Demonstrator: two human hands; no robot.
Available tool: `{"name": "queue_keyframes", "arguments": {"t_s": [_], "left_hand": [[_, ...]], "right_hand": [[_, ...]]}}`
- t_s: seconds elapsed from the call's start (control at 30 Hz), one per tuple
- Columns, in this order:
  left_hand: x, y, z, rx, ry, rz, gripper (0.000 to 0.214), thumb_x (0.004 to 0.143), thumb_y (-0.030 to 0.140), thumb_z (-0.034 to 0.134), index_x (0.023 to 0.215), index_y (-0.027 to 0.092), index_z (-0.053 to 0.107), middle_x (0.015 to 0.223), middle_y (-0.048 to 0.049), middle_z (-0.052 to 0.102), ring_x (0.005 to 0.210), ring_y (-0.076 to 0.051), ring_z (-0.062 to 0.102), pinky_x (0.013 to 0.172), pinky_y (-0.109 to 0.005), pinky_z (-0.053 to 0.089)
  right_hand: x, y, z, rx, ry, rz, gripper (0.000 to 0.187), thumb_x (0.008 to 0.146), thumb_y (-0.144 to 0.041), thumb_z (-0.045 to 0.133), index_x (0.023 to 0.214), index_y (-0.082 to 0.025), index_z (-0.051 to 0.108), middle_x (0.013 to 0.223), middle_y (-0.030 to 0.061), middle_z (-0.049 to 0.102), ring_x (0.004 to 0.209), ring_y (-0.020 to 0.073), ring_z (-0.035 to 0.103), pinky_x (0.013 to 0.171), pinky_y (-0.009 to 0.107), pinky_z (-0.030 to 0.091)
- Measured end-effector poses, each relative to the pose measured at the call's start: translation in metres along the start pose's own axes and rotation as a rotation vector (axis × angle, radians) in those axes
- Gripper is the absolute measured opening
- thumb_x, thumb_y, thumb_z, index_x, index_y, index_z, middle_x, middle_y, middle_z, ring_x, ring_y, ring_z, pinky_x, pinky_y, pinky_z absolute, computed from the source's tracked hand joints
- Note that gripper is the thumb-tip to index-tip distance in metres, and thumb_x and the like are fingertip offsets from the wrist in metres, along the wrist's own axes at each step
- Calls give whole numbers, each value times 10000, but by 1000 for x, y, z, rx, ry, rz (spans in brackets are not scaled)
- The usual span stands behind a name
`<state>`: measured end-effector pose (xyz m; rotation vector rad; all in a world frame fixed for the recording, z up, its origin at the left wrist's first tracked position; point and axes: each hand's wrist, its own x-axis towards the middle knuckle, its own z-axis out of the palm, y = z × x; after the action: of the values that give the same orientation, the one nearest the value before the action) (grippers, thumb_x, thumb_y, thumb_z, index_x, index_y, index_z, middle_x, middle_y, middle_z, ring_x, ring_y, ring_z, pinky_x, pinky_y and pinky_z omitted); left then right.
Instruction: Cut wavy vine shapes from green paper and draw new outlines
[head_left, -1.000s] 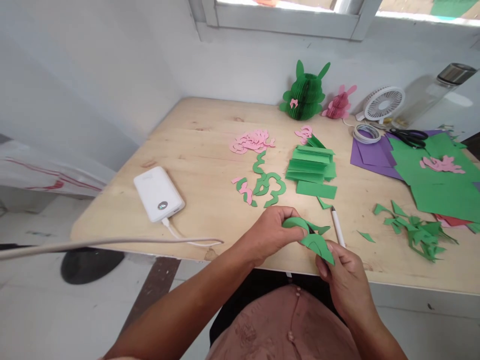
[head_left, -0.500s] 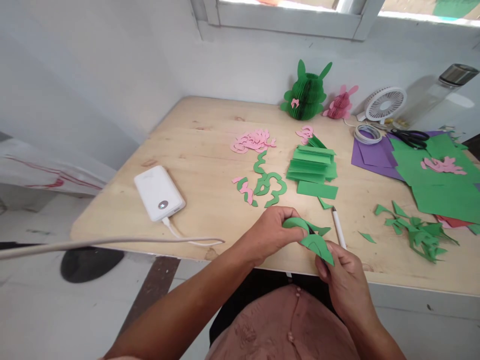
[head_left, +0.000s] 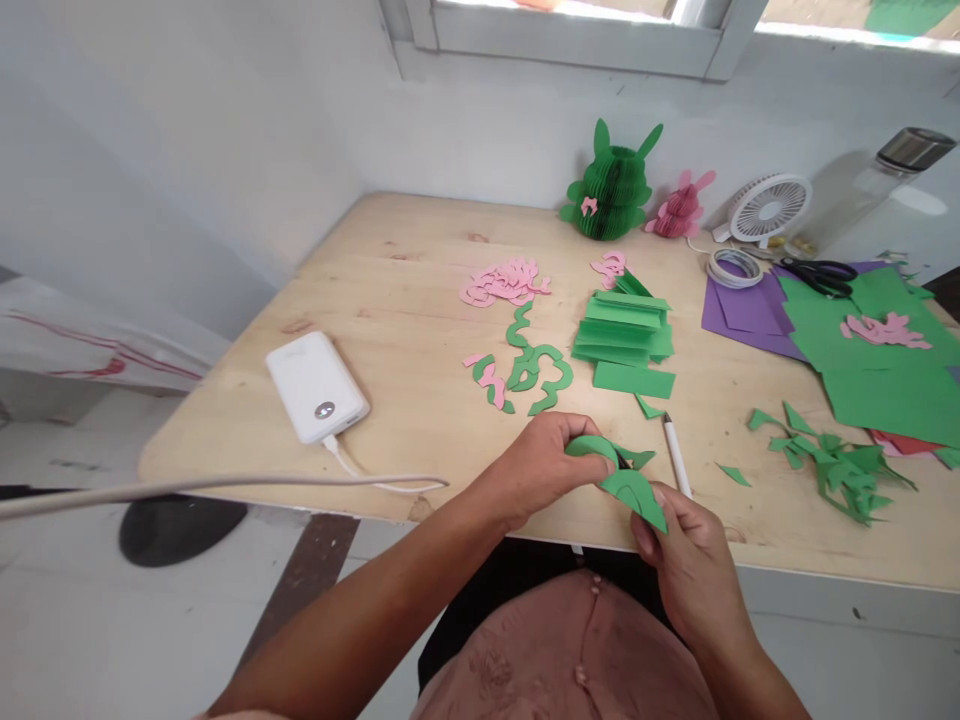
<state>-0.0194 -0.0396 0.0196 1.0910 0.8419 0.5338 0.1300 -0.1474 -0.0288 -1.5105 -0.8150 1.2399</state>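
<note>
Near the table's front edge, my left hand (head_left: 551, 460) pinches a piece of green paper (head_left: 634, 492) with a curved drawn line on it. My right hand (head_left: 694, 550) is closed beneath the paper's right end, around scissors (head_left: 624, 462) that are mostly hidden. Only a bit of dark blade shows at a gap in the paper. A partly cut strip sticks out to the right of the blade. Just beyond my hands lie green curvy cutouts (head_left: 561, 380), and a white pen (head_left: 677, 455) rests to the right.
Folded green strips (head_left: 622, 335) and pink cutouts (head_left: 506, 282) lie farther back. Green scraps (head_left: 855, 475), green sheets (head_left: 885, 390) and black scissors (head_left: 817, 275) are at right. A green paper rabbit (head_left: 611, 195), small fan (head_left: 771, 210) and bottle (head_left: 862, 200) stand by the wall. A power bank (head_left: 319, 385) sits left.
The cut strip beyond the blade has shifted slightly, its tip now a little farther left. Both hands keep nearly the same place and hold.
</note>
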Motion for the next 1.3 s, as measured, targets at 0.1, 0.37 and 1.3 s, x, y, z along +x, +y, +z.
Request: {"name": "queue_keyframes", "arguments": {"t_s": [0.1, 0.37, 1.3], "left_hand": [[0, 0, -1, 26, -6, 9, 68, 610, 182, 625, 587, 153, 568, 614, 22, 544, 620, -113, 462, 621, -245, 346], [0, -2, -2, 56, -16, 6, 60, 620, 181, 612, 592, 161, 563, 597, 31, 508, 601, -107, 445, 587, -233, 332], [-6, -15, 9, -221, 77, 10, 146, 657, 234, 709, 741, 147, 628, 756, -25, 650, 739, -164, 575, 771, -303, 418]], "right_hand": [[0, 0, 1, 3, 3, 3, 396, 849, -531, 563, 663, -182, 576, 499, -52, 341, 471, 97, 243, 448, 238, 183], [0, -4, 4, 16, 6, 0, 404, 848, -528, 560, 643, -181, 579, 497, -50, 333, 469, 94, 235, 432, 228, 191], [2, 3, 4, 46, 44, -24, 400, 863, -475, 573, 601, -179, 512, 501, -55, 341, 471, 82, 243, 434, 229, 185]]}}
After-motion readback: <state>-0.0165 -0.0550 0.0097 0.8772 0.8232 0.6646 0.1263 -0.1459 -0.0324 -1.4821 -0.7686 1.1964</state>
